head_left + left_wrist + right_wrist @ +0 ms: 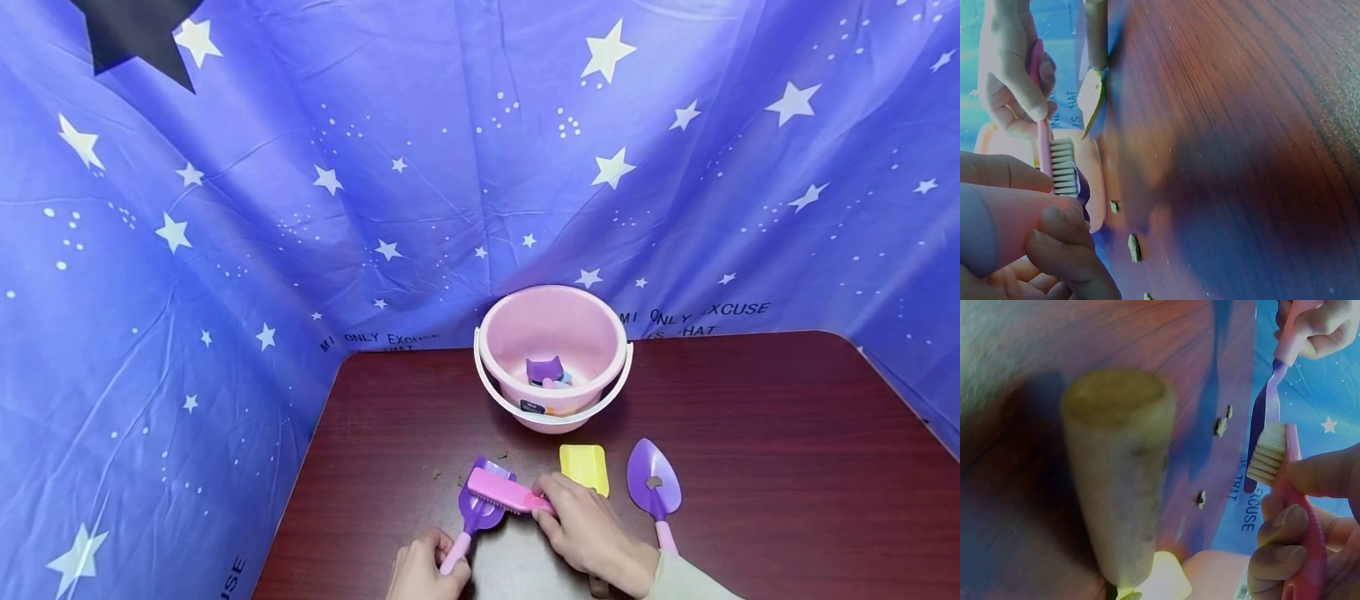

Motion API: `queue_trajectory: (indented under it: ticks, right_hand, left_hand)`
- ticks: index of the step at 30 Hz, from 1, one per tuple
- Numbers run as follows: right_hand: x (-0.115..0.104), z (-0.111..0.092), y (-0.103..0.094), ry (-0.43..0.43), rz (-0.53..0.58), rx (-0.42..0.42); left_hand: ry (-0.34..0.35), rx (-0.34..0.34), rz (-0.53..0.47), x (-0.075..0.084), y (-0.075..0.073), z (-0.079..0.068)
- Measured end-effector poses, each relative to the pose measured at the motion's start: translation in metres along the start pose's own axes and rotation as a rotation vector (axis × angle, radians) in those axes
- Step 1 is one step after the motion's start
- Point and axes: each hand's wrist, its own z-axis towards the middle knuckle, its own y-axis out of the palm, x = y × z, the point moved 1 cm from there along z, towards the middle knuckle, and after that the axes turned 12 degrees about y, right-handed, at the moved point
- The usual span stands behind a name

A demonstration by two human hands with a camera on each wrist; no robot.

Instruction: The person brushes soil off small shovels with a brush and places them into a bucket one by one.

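Note:
My left hand (429, 568) grips the pink handle of a small purple toy shovel (487, 518), held up off the table with its blade pointing away. In my right hand (592, 525) is a pink brush (497, 490), lying across the shovel's blade. Its pale bristles (1268, 456) meet the blade in the right wrist view, where my right thumb and fingers wrap the brush handle. Small brown bits (1220, 427) lie on the table below the shovel. Part of the blade is hidden under the brush.
A pink bucket (504, 350) with a white handle stands at the back, small toys inside. A yellow shovel (583, 468) with a wooden handle (1116, 481) lies near my right hand. Further right is a purple spade (647, 467) with a brown bit on it. Star-patterned cloth hangs behind.

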Motion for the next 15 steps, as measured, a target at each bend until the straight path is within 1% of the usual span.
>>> queue_trajectory:
  ticks: [7,15]
  right_hand:
    - [0.007,0.006,-0.002,0.044,-0.029,0.018]
    - [0.013,0.010,-0.007,0.093,-0.049,0.043]
  left_hand:
    - [-0.013,-0.011,-0.011,0.000,0.000,-0.002]
    - [-0.003,-0.003,-0.021,0.000,0.001,-0.002]
